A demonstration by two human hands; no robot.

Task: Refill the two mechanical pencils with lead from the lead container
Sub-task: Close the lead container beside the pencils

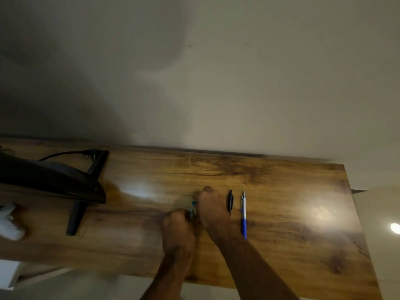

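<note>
Both hands meet over a small teal object (pixel 193 206), most likely the lead container, which peeks out between them on the wooden desk (pixel 281 213). The left hand (pixel 177 226) is curled into a loose fist with its fingertips pinched on the container's near end; the right hand (pixel 211 207) is curled over its far side, fingers folded in around it, though most of the container is hidden, so exactly how it is gripped cannot be told. Just right of the right hand a short black mechanical pencil (pixel 230 202) lies flat on the desk, and just beside that, a longer silver-and-blue mechanical pencil (pixel 244 215), the two roughly parallel and apart. Well to the left stands a black monitor stand (pixel 78 213), with a dark cable (pixel 62 153) behind it
</note>
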